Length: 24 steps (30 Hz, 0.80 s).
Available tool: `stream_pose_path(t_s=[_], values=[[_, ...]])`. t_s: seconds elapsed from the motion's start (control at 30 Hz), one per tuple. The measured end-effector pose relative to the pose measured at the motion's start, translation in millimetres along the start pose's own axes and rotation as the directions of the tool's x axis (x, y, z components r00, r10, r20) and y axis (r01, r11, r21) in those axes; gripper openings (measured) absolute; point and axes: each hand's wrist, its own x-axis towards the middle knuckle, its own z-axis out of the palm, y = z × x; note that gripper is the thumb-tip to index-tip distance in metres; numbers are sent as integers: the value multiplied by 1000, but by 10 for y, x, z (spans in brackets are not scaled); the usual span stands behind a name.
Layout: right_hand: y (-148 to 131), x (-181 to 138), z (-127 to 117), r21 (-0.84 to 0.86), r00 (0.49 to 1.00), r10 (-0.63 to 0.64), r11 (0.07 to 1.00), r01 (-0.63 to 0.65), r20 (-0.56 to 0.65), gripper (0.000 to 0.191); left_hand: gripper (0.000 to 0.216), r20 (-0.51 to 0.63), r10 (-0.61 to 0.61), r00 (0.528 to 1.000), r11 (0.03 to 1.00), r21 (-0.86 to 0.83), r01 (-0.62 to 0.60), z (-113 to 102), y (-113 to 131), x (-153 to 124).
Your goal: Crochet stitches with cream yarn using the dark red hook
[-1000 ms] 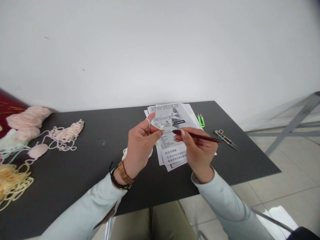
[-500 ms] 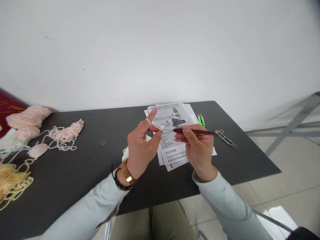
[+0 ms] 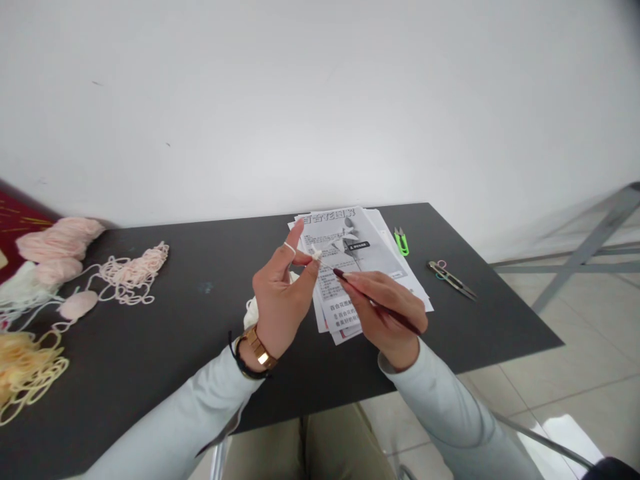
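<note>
My left hand (image 3: 283, 293) pinches a small piece of white crochet work (image 3: 317, 255) between thumb and a finger. White yarn loops round its raised index finger. My right hand (image 3: 387, 310) is closed on a crochet hook (image 3: 373, 301) with a dark reddish-brown handle, held like a pen. The hook's thin metal shaft points up and left, its tip at the white work. Part of a white yarn ball (image 3: 251, 313) shows behind my left wrist. Printed sheets (image 3: 373, 257) with a flower picture lie beneath the hands.
Green thread snips (image 3: 401, 241) and metal scissors (image 3: 453, 280) lie right of the sheets. Pink yarn (image 3: 60, 243), a loose pink tangle (image 3: 135, 270) and yellow yarn (image 3: 27, 370) sit on the left of the dark table (image 3: 200, 267). A white wall (image 3: 300, 100) stands behind.
My right hand has tilted the hook, so its handle now slopes down to the right instead of lying level. My left hand has shifted slightly left and still holds the white work.
</note>
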Motion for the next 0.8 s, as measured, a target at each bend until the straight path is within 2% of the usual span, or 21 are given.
stream_pose_path(t_s=[0.07,0.13,0.17,0.23,0.3,0.4,0.47,0.53,0.63,0.67,0.8], values=[[-15,-35,29,-12,1000,-2,1000,2,-5,44,8,-6,-100,995,984,-146,98,18,3,11],[-19,-48,77,65,987,144,988,-140,-73,33,27,9,-198,980,930,-313,191,35,11,35],[-15,-45,104,144,962,250,961,-234,-109,26,39,20,-238,971,895,-384,227,41,20,50],[11,-19,151,360,880,460,847,-392,-123,13,52,39,-299,953,830,-482,280,46,47,82],[56,26,176,546,789,614,674,-498,-39,12,53,62,-329,942,790,-529,310,44,76,110],[125,91,167,656,695,708,468,-592,122,17,52,92,-324,942,778,-541,320,33,98,131],[142,107,150,653,670,724,431,-623,162,18,53,96,-304,948,799,-516,309,23,91,131],[124,96,143,610,707,698,512,-605,115,16,50,73,-259,963,852,-452,263,13,73,117],[50,45,155,477,827,561,740,-474,-47,11,20,-5,-111,994,959,-262,106,4,47,71],[23,26,160,443,846,528,778,-445,-78,11,12,-28,-53,998,981,-189,47,4,41,52],[-48,-32,153,271,918,381,901,-340,-114,19,13,-87,107,990,994,-15,-108,20,26,-12]])
